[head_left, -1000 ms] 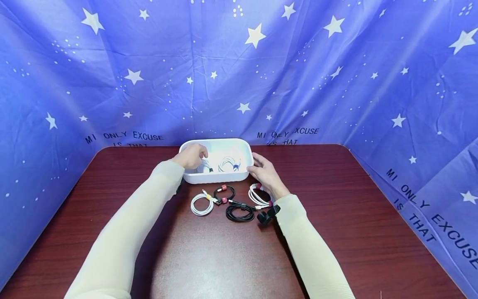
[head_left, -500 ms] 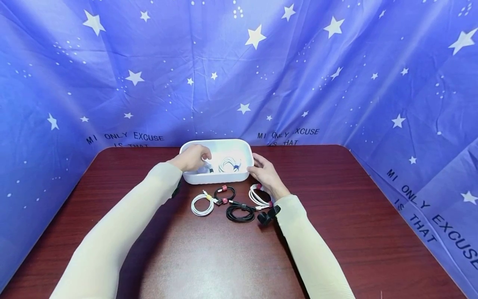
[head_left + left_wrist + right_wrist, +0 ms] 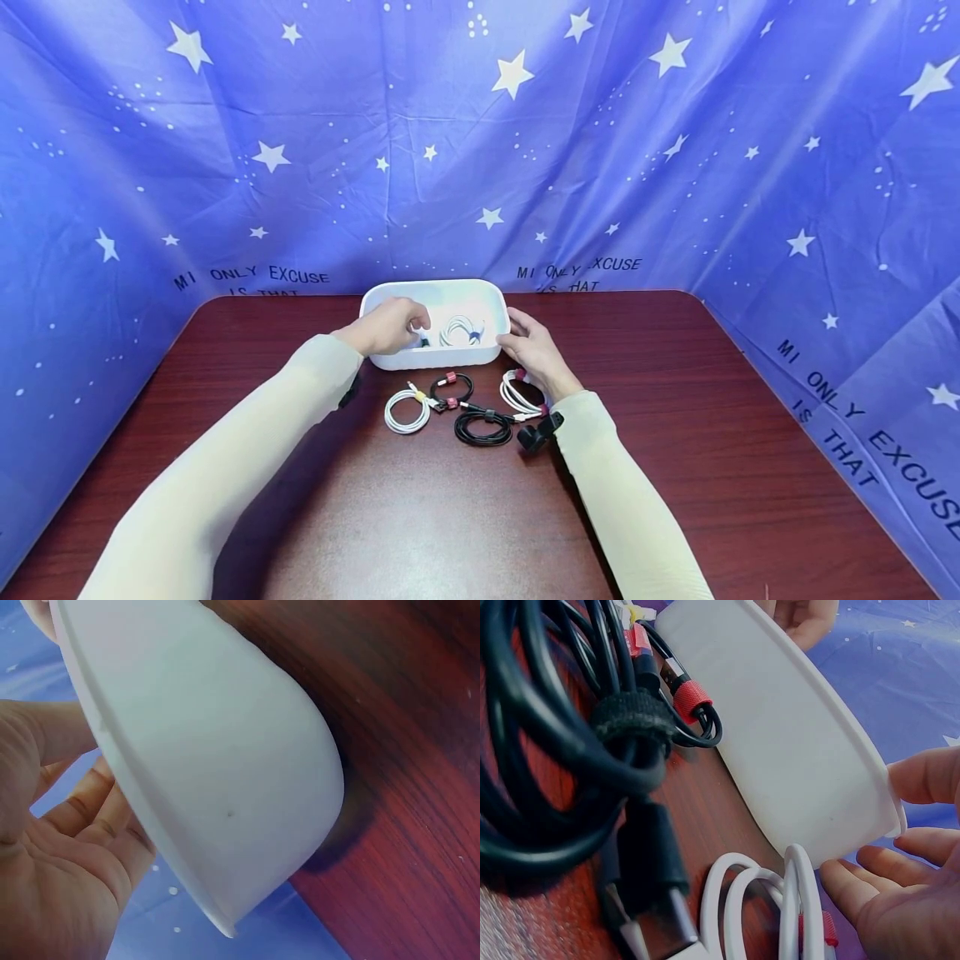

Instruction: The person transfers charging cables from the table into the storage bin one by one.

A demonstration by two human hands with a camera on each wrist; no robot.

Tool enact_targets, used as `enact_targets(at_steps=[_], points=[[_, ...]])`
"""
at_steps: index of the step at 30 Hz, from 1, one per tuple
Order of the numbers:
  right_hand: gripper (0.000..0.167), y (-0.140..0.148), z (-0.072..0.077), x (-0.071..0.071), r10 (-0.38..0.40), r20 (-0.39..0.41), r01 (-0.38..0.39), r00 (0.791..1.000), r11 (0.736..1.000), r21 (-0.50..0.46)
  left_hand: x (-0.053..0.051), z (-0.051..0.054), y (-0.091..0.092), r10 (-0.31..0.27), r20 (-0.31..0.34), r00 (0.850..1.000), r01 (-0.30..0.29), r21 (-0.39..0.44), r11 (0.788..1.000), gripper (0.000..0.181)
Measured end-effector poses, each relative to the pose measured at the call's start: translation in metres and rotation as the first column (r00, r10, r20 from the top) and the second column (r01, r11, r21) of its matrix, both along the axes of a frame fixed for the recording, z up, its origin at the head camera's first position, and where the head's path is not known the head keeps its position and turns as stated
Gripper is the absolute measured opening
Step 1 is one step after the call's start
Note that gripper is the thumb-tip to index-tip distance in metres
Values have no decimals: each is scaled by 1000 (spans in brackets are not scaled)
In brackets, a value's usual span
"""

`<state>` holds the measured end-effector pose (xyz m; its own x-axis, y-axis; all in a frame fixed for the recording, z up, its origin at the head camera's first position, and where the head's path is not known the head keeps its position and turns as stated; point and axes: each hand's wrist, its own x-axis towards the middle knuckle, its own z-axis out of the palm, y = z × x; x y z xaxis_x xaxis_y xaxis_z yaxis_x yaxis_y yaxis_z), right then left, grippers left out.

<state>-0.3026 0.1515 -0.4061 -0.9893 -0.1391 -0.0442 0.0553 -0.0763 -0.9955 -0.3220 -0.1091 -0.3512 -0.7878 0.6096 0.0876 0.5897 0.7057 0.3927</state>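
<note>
My left hand (image 3: 390, 323) reaches over the left end of a white plastic box (image 3: 437, 358) in the head view. Its fingers are bent down inside, beside a cable with a dark strap (image 3: 424, 341). The fingertips are hidden; in the left wrist view the box wall (image 3: 232, 757) covers them. Whether they grip the cable cannot be made out. A coiled white cable with a blue strap (image 3: 459, 331) lies in the box, right of that hand. My right hand (image 3: 536, 348) rests against the box's right end, thumb at the rim and fingers along the outer wall in the right wrist view.
In front of the box lie coiled cables: a white one with a yellow tie (image 3: 406, 413), a short black one with red ties (image 3: 452, 390), a longer black one (image 3: 482, 427) and a white one with red ties (image 3: 517, 395). A star-patterned curtain (image 3: 450, 167) hangs behind the table (image 3: 420, 517).
My left hand has shifted slightly right inside the box, covering more of the cable with the dark strap, while the left elbow has swung outward. My right hand and the box stay in place.
</note>
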Motion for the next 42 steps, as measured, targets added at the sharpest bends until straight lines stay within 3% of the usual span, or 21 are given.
enact_targets(at_steps=[13,26,37,42], points=[[66,0,0,0,-9,4,9,1000,1000,9,17,2,-2,-13,-78,997,16,47,999,22],[67,1,2,1,-10,16,9,1000,999,39,34,3,-6,-20,-99,995,29,90,996,16],[67,-1,2,1,-2,13,3,1000,1000,-4,50,1,-7,-47,-185,982,70,121,990,15],[66,-1,2,1,-5,10,5,1000,1000,-16,58,0,-8,-59,-173,983,81,120,989,17]])
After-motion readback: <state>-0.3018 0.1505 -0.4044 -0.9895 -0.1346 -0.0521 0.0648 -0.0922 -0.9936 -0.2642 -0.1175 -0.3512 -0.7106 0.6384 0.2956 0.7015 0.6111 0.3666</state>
